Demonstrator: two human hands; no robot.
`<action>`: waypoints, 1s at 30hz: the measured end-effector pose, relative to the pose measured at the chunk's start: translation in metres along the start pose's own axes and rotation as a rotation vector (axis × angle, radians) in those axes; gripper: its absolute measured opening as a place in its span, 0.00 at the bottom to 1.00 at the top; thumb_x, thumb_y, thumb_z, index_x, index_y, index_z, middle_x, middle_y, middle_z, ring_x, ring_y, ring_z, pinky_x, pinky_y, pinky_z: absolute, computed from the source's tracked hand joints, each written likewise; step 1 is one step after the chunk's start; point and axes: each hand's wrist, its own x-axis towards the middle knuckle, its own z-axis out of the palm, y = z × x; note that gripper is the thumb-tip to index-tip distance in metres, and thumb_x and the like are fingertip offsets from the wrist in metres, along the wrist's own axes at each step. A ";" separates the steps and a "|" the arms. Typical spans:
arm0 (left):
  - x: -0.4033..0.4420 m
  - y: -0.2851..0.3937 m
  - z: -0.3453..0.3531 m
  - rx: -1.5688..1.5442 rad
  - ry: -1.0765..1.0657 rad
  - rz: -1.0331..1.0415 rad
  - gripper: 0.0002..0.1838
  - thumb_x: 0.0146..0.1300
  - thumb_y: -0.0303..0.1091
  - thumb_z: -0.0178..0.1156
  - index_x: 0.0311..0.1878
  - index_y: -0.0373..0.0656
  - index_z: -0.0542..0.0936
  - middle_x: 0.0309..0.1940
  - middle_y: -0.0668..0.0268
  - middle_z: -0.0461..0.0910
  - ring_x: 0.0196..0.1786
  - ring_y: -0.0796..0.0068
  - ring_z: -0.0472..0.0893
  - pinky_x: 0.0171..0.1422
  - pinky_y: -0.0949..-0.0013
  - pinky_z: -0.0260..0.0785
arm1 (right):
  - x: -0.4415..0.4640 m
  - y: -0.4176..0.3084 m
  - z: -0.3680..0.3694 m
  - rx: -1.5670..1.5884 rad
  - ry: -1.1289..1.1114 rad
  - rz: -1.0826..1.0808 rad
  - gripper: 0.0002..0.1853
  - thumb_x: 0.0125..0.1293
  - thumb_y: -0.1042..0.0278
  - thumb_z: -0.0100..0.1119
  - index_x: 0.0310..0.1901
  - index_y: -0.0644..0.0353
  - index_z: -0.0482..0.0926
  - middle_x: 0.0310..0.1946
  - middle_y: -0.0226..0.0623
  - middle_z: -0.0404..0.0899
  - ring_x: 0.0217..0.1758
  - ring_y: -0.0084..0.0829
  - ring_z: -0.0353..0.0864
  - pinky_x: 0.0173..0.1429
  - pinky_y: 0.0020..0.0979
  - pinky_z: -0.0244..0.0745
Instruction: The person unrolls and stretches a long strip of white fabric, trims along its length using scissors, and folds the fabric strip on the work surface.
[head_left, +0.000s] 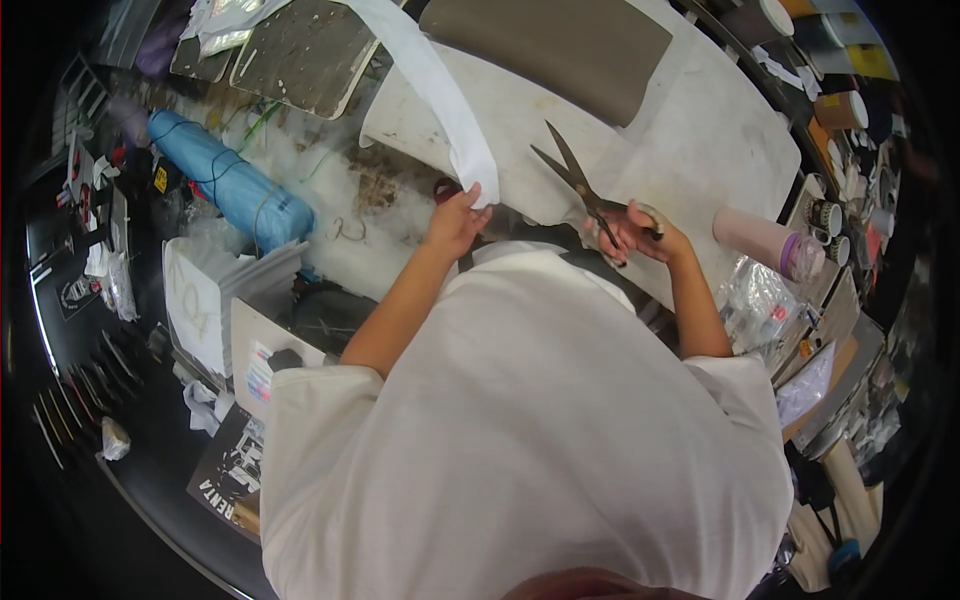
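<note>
My left hand (pixel 461 222) pinches the near end of a long white fabric strip (pixel 428 82), which runs up and away to the left over the table's edge. My right hand (pixel 640 235) has its fingers around the handles of a pair of large dark scissors (pixel 577 182). The scissor blades are parted and point up and to the left, apart from the strip. Below both hands lies the pale work table (pixel 545 135). Farther back on it rests a dark brown sheet (pixel 560 50).
A pink roll (pixel 748 233) with a purple band lies right of my right hand, near clear plastic bags (pixel 752 300). To the left, a blue wrapped roll (pixel 232 180) leans over white fluffy material. White panels (pixel 205 305) stand at lower left. Cups and tubs crowd the right shelf.
</note>
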 end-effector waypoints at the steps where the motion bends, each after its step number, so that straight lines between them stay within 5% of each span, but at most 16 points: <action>1: -0.003 0.004 0.007 0.007 -0.001 -0.002 0.11 0.65 0.34 0.64 0.47 0.43 0.76 0.37 0.69 0.80 0.41 0.75 0.78 0.49 0.70 0.70 | -0.006 -0.001 0.003 0.049 -0.080 0.043 0.51 0.58 0.16 0.37 0.55 0.67 0.72 0.26 0.34 0.75 0.25 0.22 0.73 0.29 0.21 0.64; 13: 0.013 0.054 0.079 0.116 -0.016 -0.021 0.08 0.63 0.34 0.64 0.39 0.45 0.75 0.29 0.69 0.76 0.32 0.77 0.73 0.37 0.72 0.69 | -0.015 0.009 0.043 0.535 -0.348 -0.055 0.63 0.52 0.10 0.25 0.58 0.75 0.66 0.27 0.47 0.76 0.23 0.29 0.74 0.23 0.23 0.66; 20: 0.001 0.048 0.083 0.112 0.023 -0.028 0.09 0.64 0.36 0.65 0.39 0.44 0.75 0.29 0.69 0.75 0.31 0.75 0.73 0.38 0.71 0.69 | -0.008 0.026 0.069 0.803 -0.377 -0.236 0.63 0.51 0.09 0.29 0.60 0.76 0.64 0.26 0.43 0.75 0.23 0.28 0.71 0.25 0.23 0.61; 30: -0.004 0.043 0.067 0.076 -0.030 -0.089 0.07 0.65 0.35 0.63 0.38 0.46 0.76 0.30 0.70 0.77 0.32 0.75 0.75 0.40 0.70 0.69 | -0.003 0.029 0.078 0.882 -0.253 -0.202 0.63 0.51 0.10 0.32 0.59 0.77 0.64 0.24 0.38 0.73 0.22 0.26 0.67 0.29 0.23 0.62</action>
